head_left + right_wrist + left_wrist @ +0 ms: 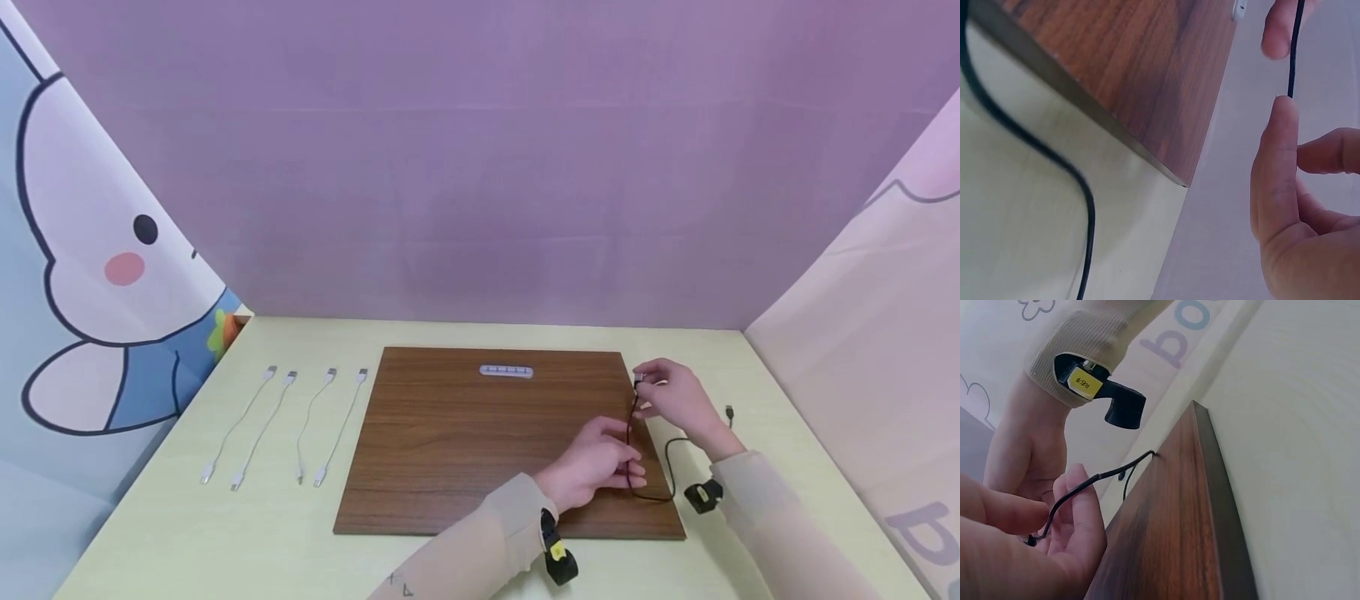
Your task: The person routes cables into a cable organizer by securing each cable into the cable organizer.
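A black USB cable (669, 467) runs from my right hand down over the right edge of a brown wooden board (450, 450) and loops out onto the table. At the board's far right corner, my right hand (678, 400) pinches the silver-tipped plug at one end. My left hand (588, 462), lower and nearer, holds the cord over the board, the cord passing between thumb and fingers in the left wrist view. The cable's other plug (730, 412) lies on the table beyond the right wrist. The right wrist view catches fingers (1282, 181) along a straight stretch of cord.
A small pale slotted strip (506, 371) sits near the board's back edge. Several white USB cables (341, 429) lie side by side left of the board on the pale table (187, 533). A purple cloth backdrop (480, 208) rises behind; printed cloths hang at both sides.
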A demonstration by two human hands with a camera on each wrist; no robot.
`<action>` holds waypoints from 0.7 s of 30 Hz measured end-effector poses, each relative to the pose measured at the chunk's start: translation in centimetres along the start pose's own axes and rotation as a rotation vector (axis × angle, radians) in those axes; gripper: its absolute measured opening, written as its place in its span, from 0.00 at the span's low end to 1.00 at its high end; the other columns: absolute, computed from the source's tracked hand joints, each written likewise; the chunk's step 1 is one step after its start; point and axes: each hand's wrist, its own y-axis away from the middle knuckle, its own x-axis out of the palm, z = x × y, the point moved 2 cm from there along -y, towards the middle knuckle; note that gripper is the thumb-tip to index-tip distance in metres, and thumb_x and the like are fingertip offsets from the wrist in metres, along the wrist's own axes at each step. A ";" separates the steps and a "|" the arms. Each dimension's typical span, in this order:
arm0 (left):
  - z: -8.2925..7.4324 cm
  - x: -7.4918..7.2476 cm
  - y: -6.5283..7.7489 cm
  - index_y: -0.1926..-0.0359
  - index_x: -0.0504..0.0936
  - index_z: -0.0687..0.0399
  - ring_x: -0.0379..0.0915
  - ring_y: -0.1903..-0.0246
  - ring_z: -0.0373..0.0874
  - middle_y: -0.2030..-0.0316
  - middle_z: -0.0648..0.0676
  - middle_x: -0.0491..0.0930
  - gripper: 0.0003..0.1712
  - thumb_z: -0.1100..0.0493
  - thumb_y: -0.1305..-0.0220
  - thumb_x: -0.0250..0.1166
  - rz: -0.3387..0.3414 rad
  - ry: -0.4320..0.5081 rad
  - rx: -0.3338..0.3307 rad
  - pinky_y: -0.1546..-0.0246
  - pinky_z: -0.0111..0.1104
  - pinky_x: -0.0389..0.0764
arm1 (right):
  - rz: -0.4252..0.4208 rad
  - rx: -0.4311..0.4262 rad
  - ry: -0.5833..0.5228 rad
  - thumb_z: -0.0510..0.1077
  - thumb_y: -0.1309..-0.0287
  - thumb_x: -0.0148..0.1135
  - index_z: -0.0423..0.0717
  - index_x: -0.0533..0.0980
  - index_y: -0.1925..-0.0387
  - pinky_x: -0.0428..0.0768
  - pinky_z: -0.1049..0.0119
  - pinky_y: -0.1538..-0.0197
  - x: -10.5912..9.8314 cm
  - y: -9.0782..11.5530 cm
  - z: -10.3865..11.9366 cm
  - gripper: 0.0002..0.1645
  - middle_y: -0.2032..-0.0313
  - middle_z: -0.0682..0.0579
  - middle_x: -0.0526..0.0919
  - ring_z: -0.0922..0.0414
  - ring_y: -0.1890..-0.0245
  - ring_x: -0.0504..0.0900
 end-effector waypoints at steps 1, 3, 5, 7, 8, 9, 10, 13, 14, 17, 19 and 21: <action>0.0 -0.1 0.0 0.46 0.72 0.60 0.78 0.74 0.47 0.64 0.67 0.81 0.18 0.75 0.34 0.58 -0.002 -0.016 -0.002 0.63 0.43 0.87 | -0.002 -0.002 -0.002 0.32 0.35 0.52 0.23 0.68 0.40 0.88 0.59 0.64 0.0 0.0 0.0 0.24 0.57 0.36 0.75 0.51 0.70 0.85; 0.0 -0.2 0.0 0.48 0.73 0.61 0.78 0.76 0.47 0.66 0.67 0.82 0.15 0.75 0.34 0.59 -0.005 -0.047 -0.004 0.65 0.42 0.87 | -0.005 -0.003 -0.006 0.32 0.35 0.52 0.24 0.69 0.40 0.88 0.59 0.64 0.1 -0.1 0.0 0.24 0.57 0.36 0.76 0.52 0.70 0.85; 0.0 -0.4 0.0 0.51 0.75 0.61 0.78 0.77 0.47 0.67 0.66 0.82 0.12 0.74 0.33 0.59 -0.007 -0.078 -0.008 0.67 0.41 0.87 | -0.004 -0.007 -0.007 0.33 0.35 0.53 0.24 0.69 0.40 0.88 0.59 0.64 0.2 -0.1 0.0 0.24 0.57 0.35 0.77 0.52 0.70 0.85; 0.0 -0.6 0.1 0.53 0.76 0.62 0.77 0.78 0.46 0.68 0.65 0.82 0.10 0.73 0.33 0.60 -0.014 -0.122 -0.010 0.69 0.40 0.87 | 0.000 -0.009 -0.011 0.33 0.35 0.53 0.25 0.69 0.40 0.88 0.59 0.64 0.3 -0.1 0.1 0.24 0.56 0.34 0.77 0.52 0.69 0.85; 0.0 -0.7 0.1 0.55 0.76 0.62 0.77 0.78 0.45 0.68 0.65 0.82 0.08 0.73 0.33 0.60 -0.017 -0.141 -0.011 0.69 0.39 0.87 | 0.004 -0.009 -0.013 0.33 0.35 0.54 0.25 0.70 0.40 0.88 0.58 0.64 0.4 -0.1 0.1 0.24 0.56 0.34 0.77 0.51 0.68 0.84; -0.1 -0.7 0.1 0.55 0.77 0.62 0.77 0.78 0.45 0.69 0.64 0.82 0.07 0.72 0.33 0.61 -0.021 -0.160 -0.012 0.70 0.39 0.87 | 0.007 -0.009 -0.014 0.33 0.35 0.54 0.25 0.70 0.40 0.88 0.58 0.64 0.5 -0.1 0.2 0.24 0.55 0.34 0.77 0.51 0.68 0.84; -0.1 -0.8 0.2 0.56 0.77 0.62 0.77 0.78 0.45 0.69 0.63 0.82 0.06 0.72 0.33 0.61 -0.025 -0.177 -0.013 0.70 0.39 0.87 | 0.010 -0.008 -0.012 0.33 0.35 0.54 0.25 0.70 0.40 0.88 0.58 0.63 0.5 -0.2 0.2 0.23 0.55 0.34 0.77 0.51 0.69 0.85; -0.2 -1.0 0.3 0.58 0.78 0.62 0.77 0.78 0.44 0.70 0.61 0.82 0.05 0.72 0.33 0.62 -0.032 -0.215 -0.013 0.70 0.39 0.87 | 0.020 -0.008 -0.012 0.33 0.35 0.54 0.26 0.70 0.40 0.88 0.58 0.63 0.6 -0.3 0.3 0.23 0.56 0.34 0.78 0.51 0.69 0.85; -0.2 -1.0 0.3 0.59 0.78 0.62 0.77 0.77 0.44 0.71 0.60 0.82 0.05 0.72 0.33 0.63 -0.034 -0.223 -0.012 0.69 0.39 0.87 | 0.023 -0.007 -0.015 0.33 0.35 0.54 0.26 0.70 0.40 0.88 0.58 0.63 0.7 -0.4 0.3 0.23 0.56 0.34 0.78 0.51 0.69 0.85; -0.4 -1.2 0.5 0.59 0.78 0.63 0.77 0.77 0.45 0.72 0.59 0.81 0.05 0.72 0.33 0.63 -0.040 -0.252 -0.008 0.70 0.39 0.87 | 0.035 -0.009 -0.024 0.33 0.34 0.54 0.25 0.70 0.40 0.88 0.59 0.62 0.8 -0.5 0.3 0.23 0.56 0.34 0.78 0.51 0.68 0.86; -0.6 -1.3 0.8 0.59 0.78 0.63 0.77 0.77 0.45 0.72 0.59 0.81 0.05 0.73 0.33 0.63 -0.040 -0.275 -0.006 0.70 0.39 0.87 | 0.044 -0.011 -0.023 0.33 0.34 0.55 0.25 0.71 0.41 0.87 0.60 0.61 0.8 -0.6 0.4 0.23 0.56 0.34 0.78 0.51 0.68 0.86; -0.9 -1.4 1.1 0.60 0.78 0.63 0.77 0.76 0.46 0.72 0.59 0.81 0.05 0.73 0.33 0.63 -0.036 -0.301 -0.004 0.71 0.39 0.87 | 0.057 -0.014 -0.020 0.33 0.34 0.55 0.25 0.71 0.41 0.87 0.60 0.61 0.9 -0.6 0.5 0.22 0.54 0.31 0.79 0.50 0.67 0.87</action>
